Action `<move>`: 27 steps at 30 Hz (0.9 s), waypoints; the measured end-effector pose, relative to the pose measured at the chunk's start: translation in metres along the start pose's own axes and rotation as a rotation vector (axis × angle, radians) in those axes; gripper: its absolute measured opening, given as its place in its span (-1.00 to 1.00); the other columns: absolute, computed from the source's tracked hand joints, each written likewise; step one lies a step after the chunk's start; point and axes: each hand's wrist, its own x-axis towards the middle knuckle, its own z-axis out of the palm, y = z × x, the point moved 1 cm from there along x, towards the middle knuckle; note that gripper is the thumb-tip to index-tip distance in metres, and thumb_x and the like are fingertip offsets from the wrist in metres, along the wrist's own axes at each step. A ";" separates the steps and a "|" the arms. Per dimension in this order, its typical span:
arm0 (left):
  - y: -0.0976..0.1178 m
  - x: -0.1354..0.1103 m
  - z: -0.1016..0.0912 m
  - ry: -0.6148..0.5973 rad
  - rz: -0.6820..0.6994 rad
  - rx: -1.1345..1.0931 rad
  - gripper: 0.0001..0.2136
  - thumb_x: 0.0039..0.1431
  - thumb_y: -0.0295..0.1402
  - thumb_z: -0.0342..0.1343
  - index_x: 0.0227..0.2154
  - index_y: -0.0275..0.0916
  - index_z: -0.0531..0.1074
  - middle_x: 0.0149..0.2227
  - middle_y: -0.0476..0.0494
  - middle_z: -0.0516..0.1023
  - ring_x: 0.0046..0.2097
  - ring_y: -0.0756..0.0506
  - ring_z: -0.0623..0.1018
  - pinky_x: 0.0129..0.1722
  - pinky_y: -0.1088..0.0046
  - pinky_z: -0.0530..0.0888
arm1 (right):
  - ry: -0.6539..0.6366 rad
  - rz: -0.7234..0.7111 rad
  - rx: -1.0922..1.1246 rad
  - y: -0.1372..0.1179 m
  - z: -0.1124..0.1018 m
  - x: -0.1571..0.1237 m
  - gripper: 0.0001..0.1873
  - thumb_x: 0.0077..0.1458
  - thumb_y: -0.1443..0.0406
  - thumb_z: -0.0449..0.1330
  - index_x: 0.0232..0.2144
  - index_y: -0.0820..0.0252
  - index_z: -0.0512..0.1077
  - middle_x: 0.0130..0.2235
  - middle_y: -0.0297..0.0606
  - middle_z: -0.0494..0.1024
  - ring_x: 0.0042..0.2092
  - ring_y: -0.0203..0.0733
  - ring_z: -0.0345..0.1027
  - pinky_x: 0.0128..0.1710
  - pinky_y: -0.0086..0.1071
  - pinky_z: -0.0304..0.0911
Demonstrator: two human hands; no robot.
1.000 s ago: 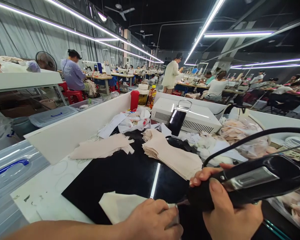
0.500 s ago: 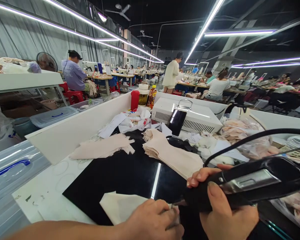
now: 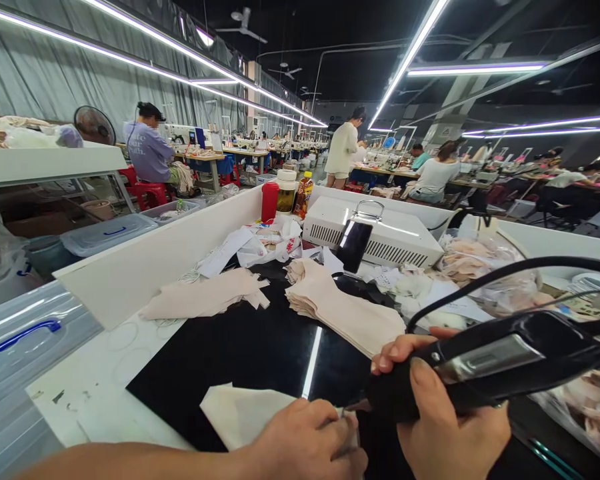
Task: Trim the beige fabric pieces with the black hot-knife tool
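My left hand has its fingers curled on the right edge of a cream fabric piece lying on the glossy black board. My right hand is wrapped round a black corded hand tool with a silver plate on its side. The tool's narrow tip points left and reaches the fabric edge beside my left fingertips; I cannot tell whether it touches. Beyond my hands lie two stacks of pale pink cut fabric, a left stack and a right stack.
A white vented metal box with a phone leaning on it stands at the back. Near it are a red container, a jar and a bottle. The tool's cable arches on the right. Several people sit or stand beyond.
The rear of the hand tool has shifted slightly left with my right hand. My left hand and the cream fabric look the same.
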 end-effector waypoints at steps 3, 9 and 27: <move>-0.001 0.001 -0.002 0.045 -0.022 -0.017 -0.89 0.41 -0.40 0.29 -0.26 -0.24 0.50 -0.10 -0.08 0.67 -0.28 -0.04 0.58 -0.44 0.45 0.37 | 0.014 0.008 0.003 -0.001 0.000 0.002 -0.58 0.07 0.18 0.54 -0.11 0.03 0.46 -0.44 -0.41 0.57 -0.45 -0.18 0.47 -0.42 -0.27 0.55; -0.005 0.002 -0.008 -0.089 -0.013 -0.033 -0.81 0.48 -0.19 0.27 -0.16 -0.21 0.54 -0.02 -0.05 0.68 -0.20 -0.07 0.61 -0.41 0.42 0.39 | 0.112 0.077 -0.023 -0.015 -0.009 0.009 -0.51 -0.08 0.17 0.58 -0.14 0.01 0.47 -0.44 -0.42 0.55 -0.42 -0.13 0.45 -0.41 -0.25 0.54; -0.002 0.023 -0.029 -0.163 0.093 -0.239 -0.82 0.61 -0.26 0.12 -0.04 -0.26 0.53 -0.05 -0.04 0.66 -0.05 -0.04 0.62 -0.02 0.42 0.56 | 0.068 0.029 -0.065 -0.038 -0.063 -0.025 -0.61 0.15 0.13 0.52 -0.04 -0.05 0.49 -0.38 -0.38 0.53 -0.38 -0.14 0.45 -0.37 -0.26 0.55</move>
